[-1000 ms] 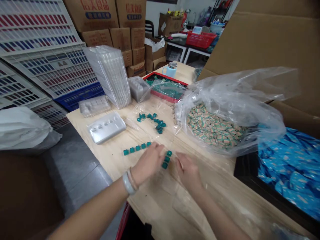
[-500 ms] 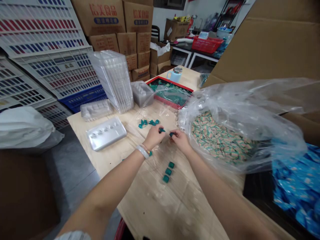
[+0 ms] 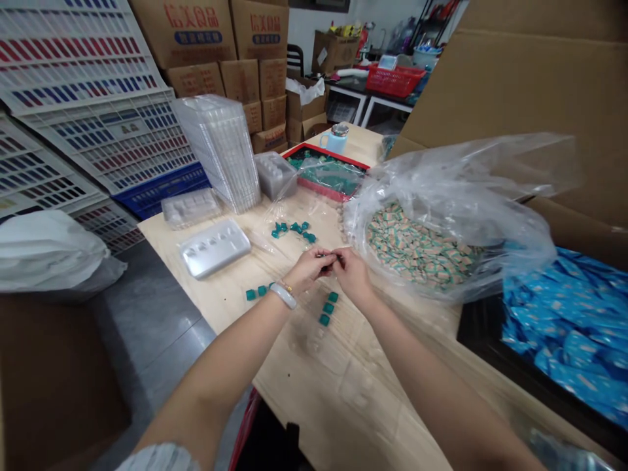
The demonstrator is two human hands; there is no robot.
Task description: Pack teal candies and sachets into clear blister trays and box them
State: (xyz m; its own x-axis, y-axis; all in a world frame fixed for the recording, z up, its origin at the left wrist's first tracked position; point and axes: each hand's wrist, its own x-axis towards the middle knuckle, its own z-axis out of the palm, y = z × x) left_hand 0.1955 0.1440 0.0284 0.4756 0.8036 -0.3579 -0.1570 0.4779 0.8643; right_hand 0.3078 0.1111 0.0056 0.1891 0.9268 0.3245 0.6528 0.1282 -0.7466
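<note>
The left hand (image 3: pixel 310 269) and right hand (image 3: pixel 351 273) have been drawn together; small glossy dark-green blocks (image 3: pixel 339 258) (mostly hidden) seem clamped in their fingertips above the pale wooden table (image 3: pixel 220 282). Gathering appears underway; careful placing by the straight three-block green row (image 3: pixel 328 307) seems called for.

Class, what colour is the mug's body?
The mug is light blue, best in the head view.
</note>
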